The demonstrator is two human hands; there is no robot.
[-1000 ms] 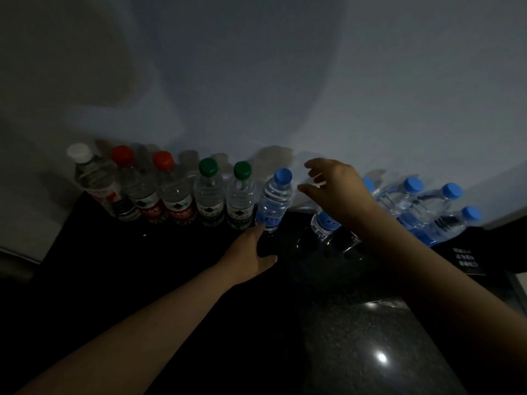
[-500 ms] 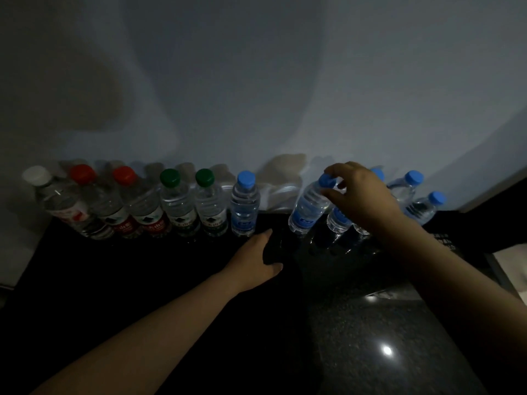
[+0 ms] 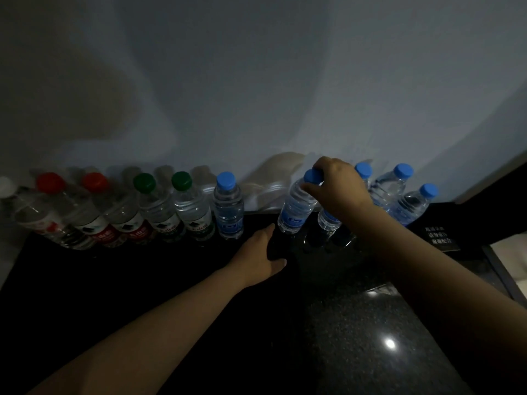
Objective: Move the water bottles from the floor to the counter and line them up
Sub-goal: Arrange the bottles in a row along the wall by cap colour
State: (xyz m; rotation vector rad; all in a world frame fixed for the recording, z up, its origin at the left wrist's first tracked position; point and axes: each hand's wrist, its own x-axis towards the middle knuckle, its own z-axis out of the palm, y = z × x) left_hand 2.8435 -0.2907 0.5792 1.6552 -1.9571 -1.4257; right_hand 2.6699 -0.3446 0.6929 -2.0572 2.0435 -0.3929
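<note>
Under the right hand (image 3: 339, 189), a half-covered bottle cap (image 3: 310, 176).

One white-capped bottle (image 3: 20, 206); two red-capped bottles (image 3: 65, 215) (image 3: 114, 218); two green-capped bottles (image 3: 156, 209) (image 3: 191, 209); five blue-capped bottles (image 3: 228, 206) (image 3: 295, 209) (image 3: 328, 220) (image 3: 385, 192) (image 3: 410, 206); that makes ten in all, on one dark counter (image 3: 370, 323); six of the ten form the row at the left, and the other four, all blue-capped, are to the right; two hands are in view, one left hand (image 3: 256, 258) and one right hand (image 3: 336, 189); one small dark card (image 3: 440, 238) with white print.
</note>
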